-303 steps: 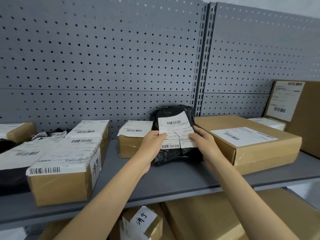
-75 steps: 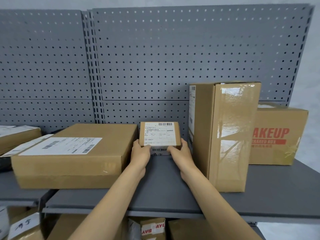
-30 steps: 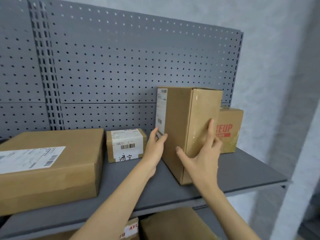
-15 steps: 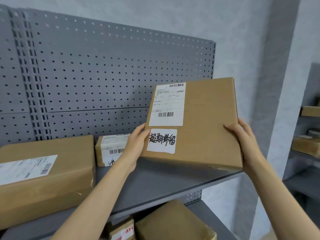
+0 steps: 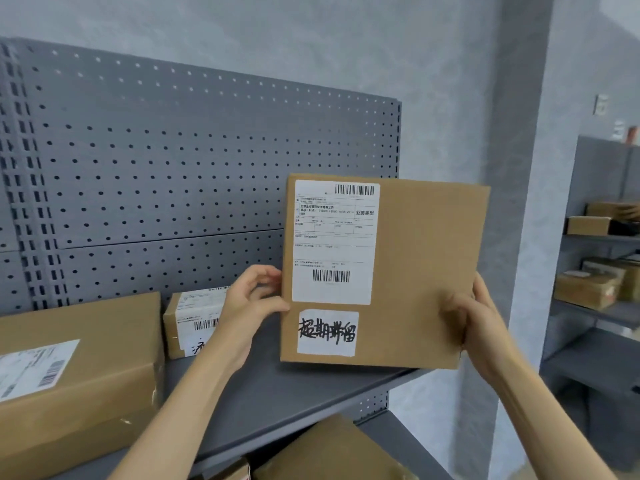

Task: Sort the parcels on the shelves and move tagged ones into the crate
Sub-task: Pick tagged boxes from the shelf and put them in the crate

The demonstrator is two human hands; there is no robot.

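Observation:
I hold a tall brown cardboard box up in the air above the right end of the grey shelf, its broad face turned to me. That face carries a white shipping label with barcodes and, below it, a white tag with black handwritten characters. My left hand grips the box's left edge. My right hand grips its lower right edge. No crate is in view.
On the shelf stand a small labelled box and a large flat box at the left. A perforated grey back panel rises behind. More boxes lie on the lower shelf. Another shelving unit with parcels stands at the right.
The box, taken off the shelf a second ago, has been raised and turned upright and square to me. My view has drifted slightly right.

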